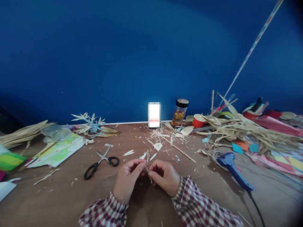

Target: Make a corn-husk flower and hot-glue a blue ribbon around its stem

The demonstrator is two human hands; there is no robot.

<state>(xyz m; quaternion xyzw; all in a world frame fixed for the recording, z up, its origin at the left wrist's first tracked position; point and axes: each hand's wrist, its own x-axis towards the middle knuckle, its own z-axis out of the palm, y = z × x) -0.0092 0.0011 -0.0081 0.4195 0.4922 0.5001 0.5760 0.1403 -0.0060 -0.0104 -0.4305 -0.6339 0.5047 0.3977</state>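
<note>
My left hand (129, 177) and my right hand (165, 177) meet low in the middle of the head view, fingers pinched close together. Between their fingertips runs a thin plant-fibre strip (147, 169), pale greenish; its ends are partly hidden by my fingers. Just beyond my fingertips lie small pale leaf-shaped pieces (152, 156) on the brown table (71, 201). Left of my left hand rest open scissors (101, 161) with black handles. To the right of my right hand lies a blue glue gun (234, 170) with a black cord.
A lit phone (154, 115) stands against the blue wall, beside a jar (180, 113) with a black lid. Dried husk strips (239, 127) pile up at the right near a red paper cup (199, 120). A thin stick (181, 150) lies among scraps. Husk flowers (91, 123) sit back left.
</note>
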